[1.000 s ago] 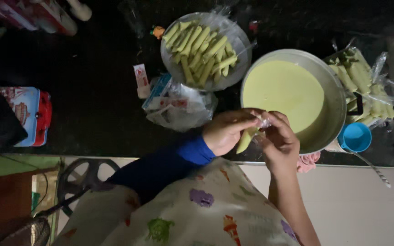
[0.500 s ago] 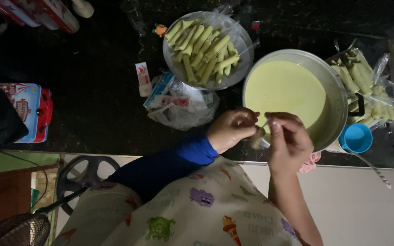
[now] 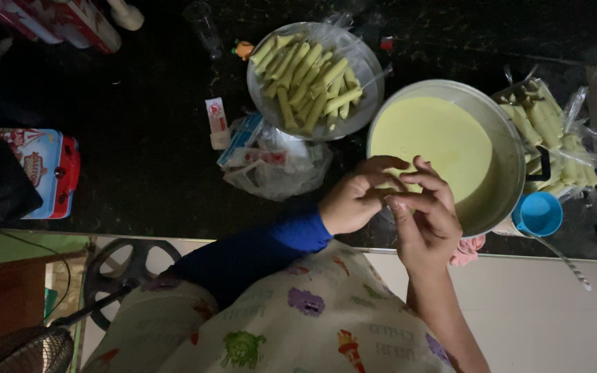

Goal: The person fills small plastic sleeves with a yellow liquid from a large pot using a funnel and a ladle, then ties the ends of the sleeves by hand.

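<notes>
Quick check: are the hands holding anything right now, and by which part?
Cannot be told for sure. The left hand and right hand meet fingertip to fingertip over the near rim of the pot of pale green liquid; whatever they pinch is hidden.

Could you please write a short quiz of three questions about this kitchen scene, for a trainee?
1. True or false: the large metal pot holds a pale yellow-green liquid.
2. Where are the left hand and the right hand?
A. Together at the near rim of the pot
B. Inside the round metal bowl of filled tubes
C. On the blue cup
3. Fill in: the filled tubes in the bowl are yellow-green and lie on clear ____.

Key:
1. True.
2. A. The fingertips meet over something small; what it is cannot be told.
3. Plastic.
</notes>
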